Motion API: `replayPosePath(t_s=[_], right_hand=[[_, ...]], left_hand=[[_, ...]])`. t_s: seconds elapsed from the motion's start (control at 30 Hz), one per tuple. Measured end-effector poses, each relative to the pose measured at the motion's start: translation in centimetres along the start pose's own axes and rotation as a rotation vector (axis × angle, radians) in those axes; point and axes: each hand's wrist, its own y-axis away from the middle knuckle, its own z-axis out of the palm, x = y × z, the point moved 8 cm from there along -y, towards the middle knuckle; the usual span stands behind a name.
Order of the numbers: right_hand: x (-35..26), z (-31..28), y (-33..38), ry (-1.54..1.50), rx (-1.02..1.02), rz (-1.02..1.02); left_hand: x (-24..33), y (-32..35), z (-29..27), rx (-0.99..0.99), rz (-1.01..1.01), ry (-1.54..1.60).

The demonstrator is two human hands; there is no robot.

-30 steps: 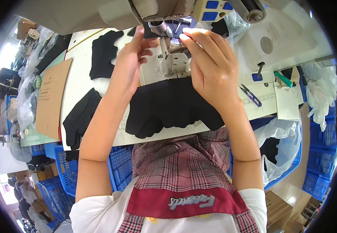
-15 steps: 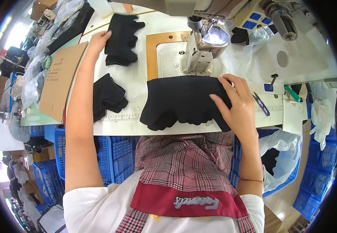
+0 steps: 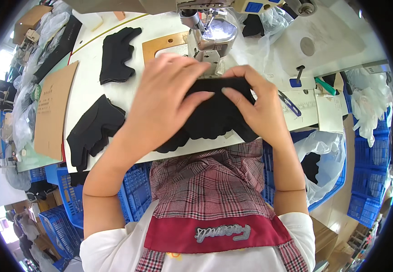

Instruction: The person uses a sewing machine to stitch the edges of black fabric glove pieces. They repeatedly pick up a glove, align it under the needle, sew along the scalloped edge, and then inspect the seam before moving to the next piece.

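Note:
A black fabric piece with a scalloped lower edge lies on the table in front of the sewing machine. My right hand grips its upper edge, thumb on the near side and index finger curled over the far side. From the left, my left hand takes the same edge, its thumb close to the right thumb; its fingers are slightly blurred, and the hand hides the fabric's left part. Further left lie another black scalloped piece and a small pile of black pieces.
A cardboard sheet leans at the table's left side. Thread snips lie right of my right hand, near a green-handled tool. Blue crates stand below the table, and a plastic-lined bin sits at the right.
My left hand has left the far black piece and come right to the fabric before the machine. My right hand has shifted left along its upper edge. The whole view has turned slightly.

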Motion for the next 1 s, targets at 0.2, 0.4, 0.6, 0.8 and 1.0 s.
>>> replayPosePath(t_s=[0.2, 0.4, 0.6, 0.8, 1.0], right_hand=[[-1.8, -2.4, -2.9, 0.062, 0.142, -0.109], [-5.0, -1.1, -1.8, 0.463, -0.054, -0.427], [-4.6, 0.1, -2.8, 0.657, 0.092, -0.515], [-4.6, 0.2, -3.1, 0.7, 0.21, -0.583], [-4.6, 0.4, -3.0, 0.702, 0.243, -0.578]], left_hand=[[-3.4, -1.3, 0.8, 0.002, -0.393, 0.496], [-7.1, -0.8, 2.4, 0.045, -0.664, 0.804], [-7.1, -2.0, 2.5, 0.143, -0.629, 0.904], [-7.7, -2.3, 2.4, 0.136, -0.59, 0.807], [-7.8, -2.4, 2.2, 0.132, -0.653, 0.791]])
